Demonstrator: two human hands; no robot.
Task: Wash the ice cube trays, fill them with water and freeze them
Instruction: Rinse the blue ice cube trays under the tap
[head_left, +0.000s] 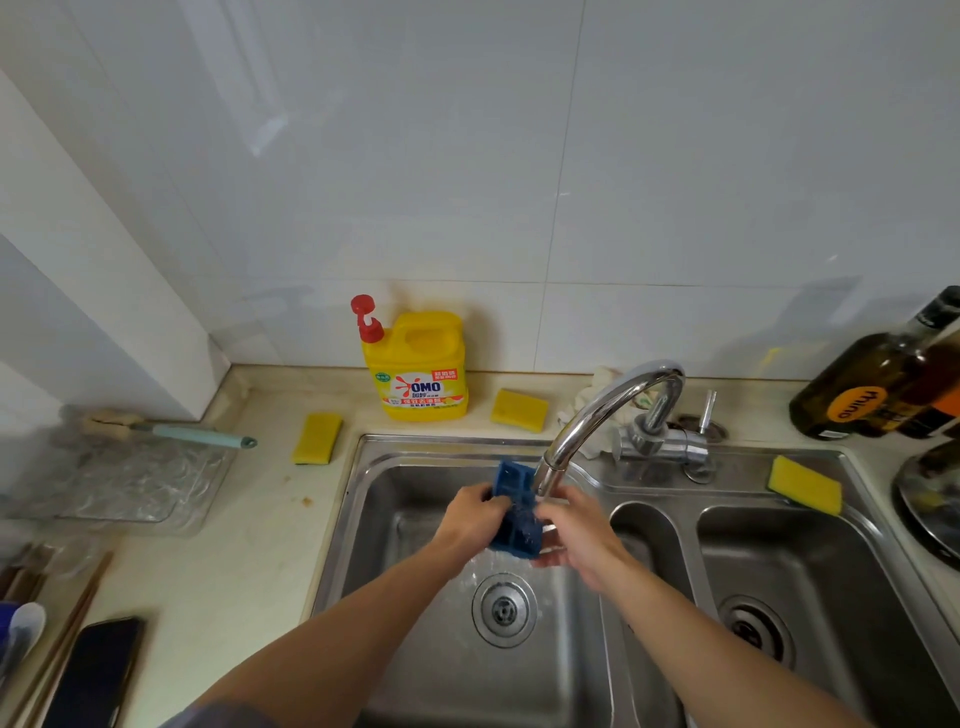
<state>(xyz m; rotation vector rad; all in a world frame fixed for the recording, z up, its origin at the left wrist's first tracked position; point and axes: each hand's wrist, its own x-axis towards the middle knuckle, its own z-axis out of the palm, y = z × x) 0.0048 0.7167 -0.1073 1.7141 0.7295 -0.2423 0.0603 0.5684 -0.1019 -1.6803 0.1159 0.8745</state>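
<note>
A blue ice cube tray (514, 512) is held over the left basin of the steel sink (363, 519), right under the spout of the chrome faucet (597, 415). Water splashes on the tray and runs down toward the drain (504, 609). My left hand (470, 519) grips the tray's left edge. On the other side, my right hand (576, 530) holds the right edge, fingers curled under it. The tray's compartments face me.
A yellow OMO detergent bottle (418, 364) stands at the wall behind the sink. Yellow sponges lie left (317, 438), behind (519, 409) and right (805, 484) of the basin. Dark bottles (878, 384) stand far right. A brush (171, 430), clear tray (130, 483) and phone (93, 670) occupy the left counter.
</note>
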